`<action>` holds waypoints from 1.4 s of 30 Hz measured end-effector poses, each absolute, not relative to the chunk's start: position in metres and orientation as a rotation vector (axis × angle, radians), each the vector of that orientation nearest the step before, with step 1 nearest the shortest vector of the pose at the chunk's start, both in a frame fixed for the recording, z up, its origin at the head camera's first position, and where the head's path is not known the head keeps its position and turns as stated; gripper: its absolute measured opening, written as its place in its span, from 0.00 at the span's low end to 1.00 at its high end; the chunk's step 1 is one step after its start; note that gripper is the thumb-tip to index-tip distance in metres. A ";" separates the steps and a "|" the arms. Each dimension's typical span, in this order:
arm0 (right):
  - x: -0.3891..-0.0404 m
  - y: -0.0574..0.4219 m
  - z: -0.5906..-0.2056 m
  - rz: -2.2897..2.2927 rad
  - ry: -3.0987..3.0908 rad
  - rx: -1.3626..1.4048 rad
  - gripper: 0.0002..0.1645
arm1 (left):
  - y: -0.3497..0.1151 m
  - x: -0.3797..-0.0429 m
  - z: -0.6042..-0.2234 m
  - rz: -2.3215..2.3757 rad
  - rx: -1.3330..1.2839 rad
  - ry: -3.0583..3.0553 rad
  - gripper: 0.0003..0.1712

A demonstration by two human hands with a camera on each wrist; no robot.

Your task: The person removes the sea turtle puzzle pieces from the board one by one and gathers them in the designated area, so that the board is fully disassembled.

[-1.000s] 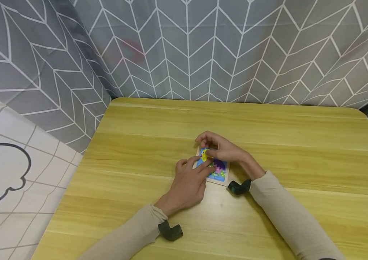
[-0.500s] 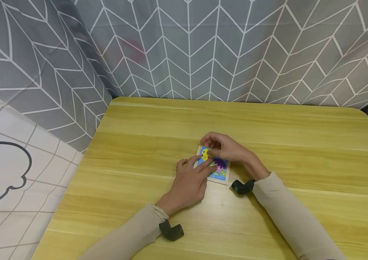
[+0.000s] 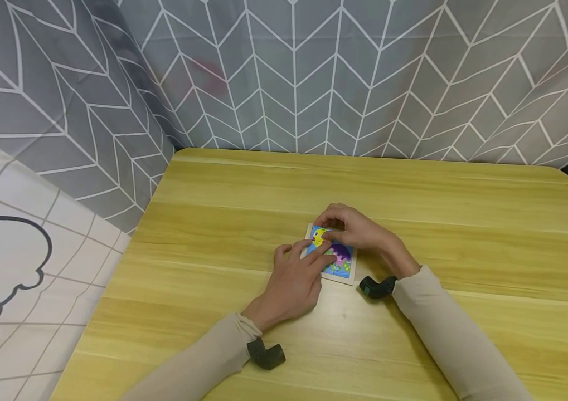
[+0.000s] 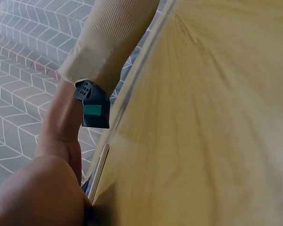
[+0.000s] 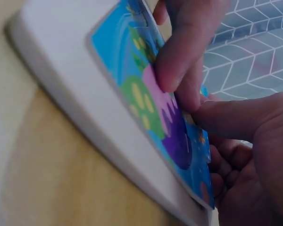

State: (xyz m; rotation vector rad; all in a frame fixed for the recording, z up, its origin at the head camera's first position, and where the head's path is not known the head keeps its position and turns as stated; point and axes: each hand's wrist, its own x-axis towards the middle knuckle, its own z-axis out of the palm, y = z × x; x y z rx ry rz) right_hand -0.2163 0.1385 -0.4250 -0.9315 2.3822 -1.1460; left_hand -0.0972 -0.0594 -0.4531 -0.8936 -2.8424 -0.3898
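Note:
A small jigsaw puzzle (image 3: 339, 271) with a bright cartoon picture in yellow, purple and blue lies in a pale wooden frame (image 3: 345, 282). My left hand (image 3: 291, 284) reaches over it from the near left, its spread fingertips touching the pieces. From the far right, my right hand (image 3: 356, 228) holds the puzzle's upper part, thumb on top and fingers curled at the far edge. In the right wrist view, the blue edge of the puzzle (image 5: 198, 181) appears slightly raised from the frame's rim. The left wrist view catches only a thin side of the frame (image 4: 100, 169).
The wooden table (image 3: 464, 234) extends around the puzzle on all sides. A grey curtain with white zigzag lines (image 3: 314, 78) hangs behind it. White checked fabric (image 3: 23, 289) covers the left side. Dark camera mounts (image 3: 266, 355) sit on both wrists.
My right hand has shifted slightly right, its fingers drawing in toward the puzzle's far edge and uncovering the frame's top left corner. The left hand stays nearly in place.

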 end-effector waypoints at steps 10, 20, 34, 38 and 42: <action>-0.218 0.137 -0.425 -1.178 2.384 -0.911 0.10 | -0.058 -0.097 -0.452 -0.408 -0.886 -2.874 0.26; -0.222 0.135 -0.422 -1.226 2.339 -0.788 0.10 | -0.057 -0.097 -0.451 -0.436 -0.878 -2.889 0.26; -0.227 0.135 -0.424 -1.181 2.293 -0.955 0.15 | -0.056 -0.098 -0.453 -0.451 -0.877 -2.908 0.27; -0.226 0.135 -0.424 -1.237 2.266 -0.894 0.15 | -0.055 -0.097 -0.453 -0.427 -0.871 -2.913 0.27; -0.226 0.136 -0.424 -1.281 2.226 -0.851 0.12 | -0.055 -0.097 -0.454 -0.379 -0.869 -2.898 0.26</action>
